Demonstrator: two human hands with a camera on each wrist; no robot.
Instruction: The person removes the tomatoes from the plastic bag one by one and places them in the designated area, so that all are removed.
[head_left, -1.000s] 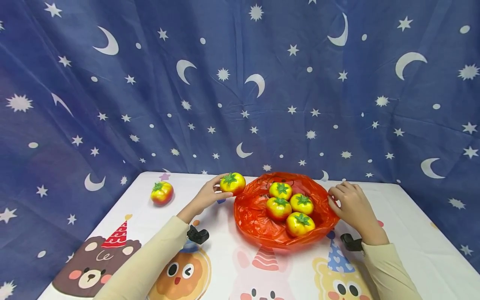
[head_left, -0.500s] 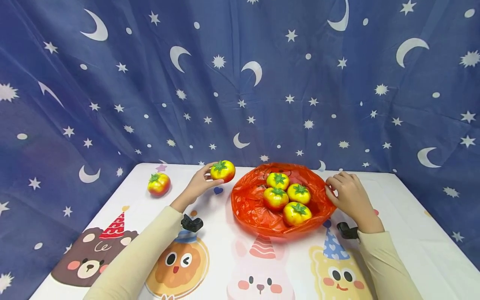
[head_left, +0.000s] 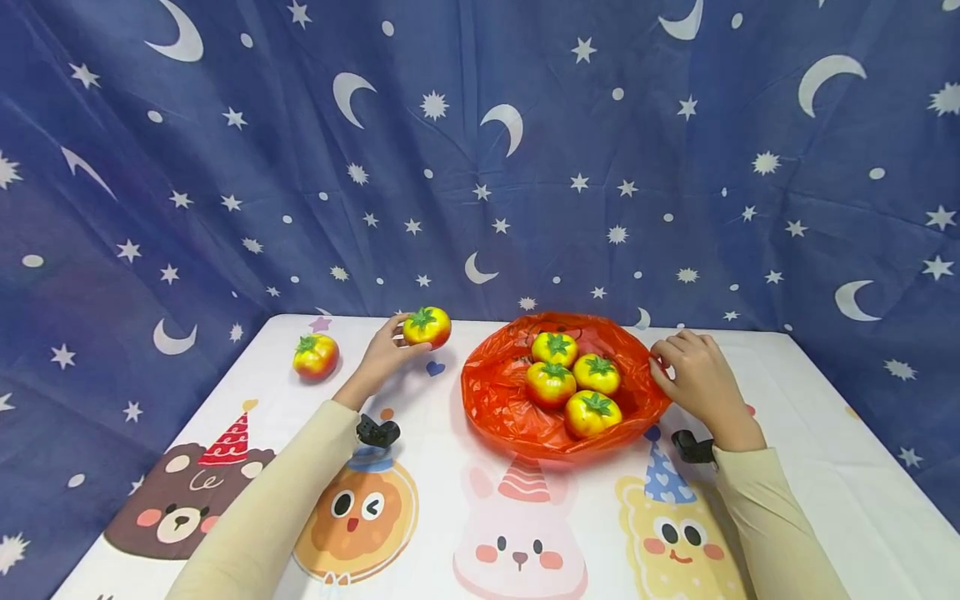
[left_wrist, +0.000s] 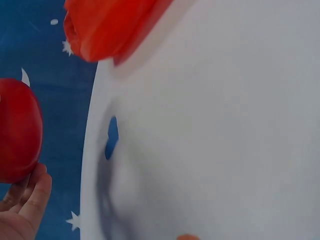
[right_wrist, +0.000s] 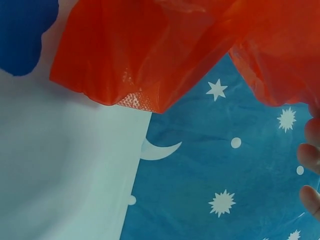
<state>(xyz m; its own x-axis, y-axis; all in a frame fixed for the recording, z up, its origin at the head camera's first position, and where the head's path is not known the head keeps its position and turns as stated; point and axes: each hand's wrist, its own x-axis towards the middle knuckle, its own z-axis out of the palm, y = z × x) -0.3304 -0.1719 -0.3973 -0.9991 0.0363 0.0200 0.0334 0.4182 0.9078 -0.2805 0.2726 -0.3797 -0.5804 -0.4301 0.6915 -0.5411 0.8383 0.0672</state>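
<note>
My left hand (head_left: pixel 385 354) holds a red and yellow tomato (head_left: pixel 427 327) with a green leafy top, raised just left of an open red plastic bag (head_left: pixel 495 408). In the left wrist view, the tomato (left_wrist: pixel 17 132) shows its red side above the fingertips. Several similar tomatoes (head_left: pixel 551 384) lie grouped inside the bag. At the bag's right rim, my right hand (head_left: pixel 697 379) pinches the plastic between thumb and fingers. The right wrist view catches the bag (right_wrist: pixel 135 55) and only a few fingertips (right_wrist: pixel 311 157).
Another tomato (head_left: pixel 316 357) sits alone on the table at the left. The white tablecloth (head_left: pixel 817 467) has printed cartoon animals. Behind the table's far edge hangs a blue curtain (head_left: pixel 420 158) with moons and stars.
My left hand has moved left with the tomato, widening the gap to the bag. The right hand keeps its hold on the rim. The whole head view has shifted slightly.
</note>
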